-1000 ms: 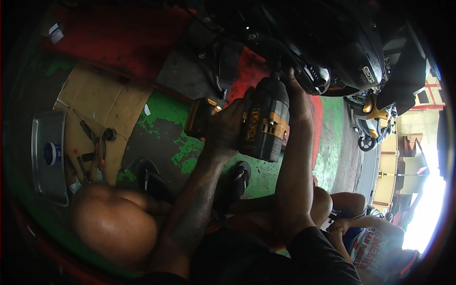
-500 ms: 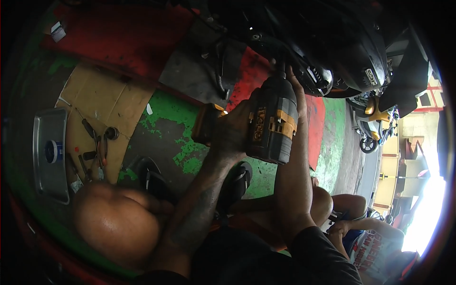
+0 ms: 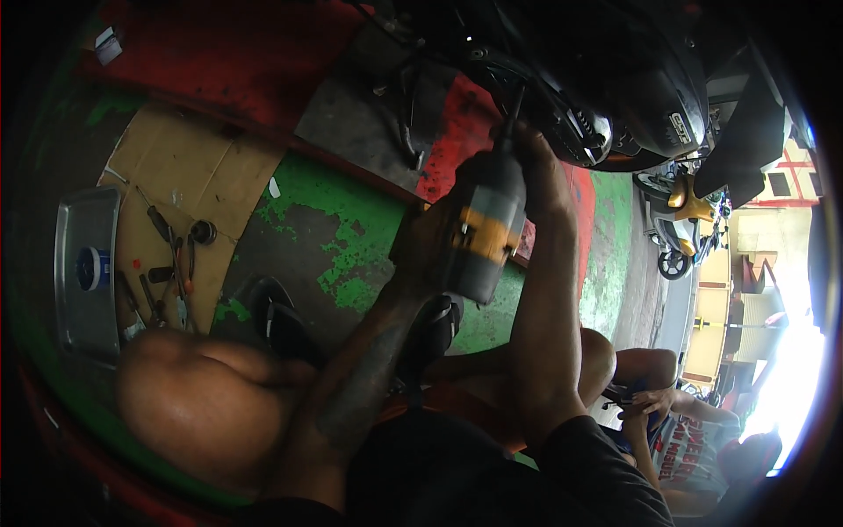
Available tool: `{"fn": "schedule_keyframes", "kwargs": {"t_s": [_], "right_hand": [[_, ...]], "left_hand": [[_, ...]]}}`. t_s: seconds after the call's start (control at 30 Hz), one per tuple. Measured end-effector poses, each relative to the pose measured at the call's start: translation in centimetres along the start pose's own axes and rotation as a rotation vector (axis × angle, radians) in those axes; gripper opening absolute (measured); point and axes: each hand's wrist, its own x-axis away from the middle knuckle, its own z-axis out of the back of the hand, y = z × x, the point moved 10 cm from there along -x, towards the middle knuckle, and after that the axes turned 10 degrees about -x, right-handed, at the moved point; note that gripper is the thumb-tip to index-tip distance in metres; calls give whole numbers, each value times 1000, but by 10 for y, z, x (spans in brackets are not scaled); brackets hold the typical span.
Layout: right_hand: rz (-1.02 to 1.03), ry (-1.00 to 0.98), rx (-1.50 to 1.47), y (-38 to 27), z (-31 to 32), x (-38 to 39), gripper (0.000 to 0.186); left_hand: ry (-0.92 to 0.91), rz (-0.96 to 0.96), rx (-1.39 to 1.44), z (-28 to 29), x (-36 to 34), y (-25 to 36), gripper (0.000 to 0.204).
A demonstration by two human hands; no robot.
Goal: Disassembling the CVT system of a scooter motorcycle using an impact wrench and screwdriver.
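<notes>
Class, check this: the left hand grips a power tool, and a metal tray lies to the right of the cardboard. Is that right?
Not quite: the head view shows the metal tray to the left of the cardboard. The left hand does grip the power tool.

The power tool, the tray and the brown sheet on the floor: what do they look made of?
Power tool: probably hard plastic, judging by its dull black moulded body. Tray: likely metal, smooth grey with a shiny rim. Brown sheet: apparently cardboard, matte, with straight crease lines.
</notes>
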Motion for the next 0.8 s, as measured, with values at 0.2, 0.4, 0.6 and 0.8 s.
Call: {"fn": "schedule_keyframes", "kwargs": {"t_s": [0.2, 0.4, 0.6, 0.8], "right_hand": [[82, 36, 29, -32, -1, 47, 39], [313, 132, 164, -101, -28, 51, 36], [470, 183, 752, -128, -8, 23, 46], [267, 264, 168, -109, 11, 15, 44]], "left_hand": [[273, -608, -1502, -28, 23, 34, 40], [277, -593, -1668, -83, -16, 59, 42], [200, -680, -1480, -90, -41, 66, 42], [264, -509, -1496, -60, -55, 58, 39]]}}
